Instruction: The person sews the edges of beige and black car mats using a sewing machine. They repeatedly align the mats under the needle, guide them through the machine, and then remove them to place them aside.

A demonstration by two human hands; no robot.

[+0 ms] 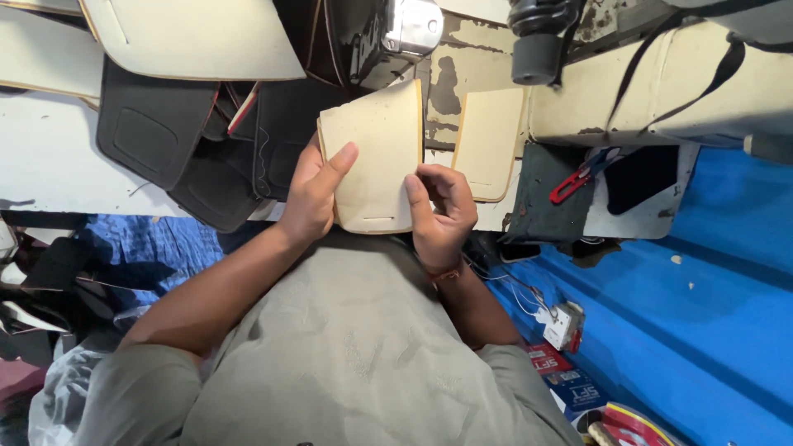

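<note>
Setting: cramped stitching bench seen from above; worn white worktable (49, 157) with chipped paint, blue tarp (702, 281) along the right side.
Machine: sewing machine head (372, 37) at the table's far edge, metal end plate catching light; I read it as parked, nothing under it that I can see.
Held piece: 1 cream cut panel (373, 157), stiff, a short slit near its lower edge; held up off the table just in front of the chest, between both hands, flat face toward the camera, probably so the face can be checked.
Left hand: left hand (310, 194) grasps the panel's left edge, thumb across the front, fingers hidden behind it as backing.
Right hand: right hand (442, 215) pinches the panel's lower right edge, thumb on front, other fingers curled in; grip looks light, steadying rather than carrying.
Second panel: 1 more cream piece (489, 142) flat on the table just right of the held one, not touching it as far as I can tell.
Dark stock: black cut pieces (178, 132) piled at the table's left, overlapping, under a larger cream sheet (190, 37) at the far left corner.
Tool: red-handled snips (582, 180) on a dark cloth at the table's right edge, near the right hand.
Below: white switch box (562, 324) with wires hanging near the right forearm.
</note>
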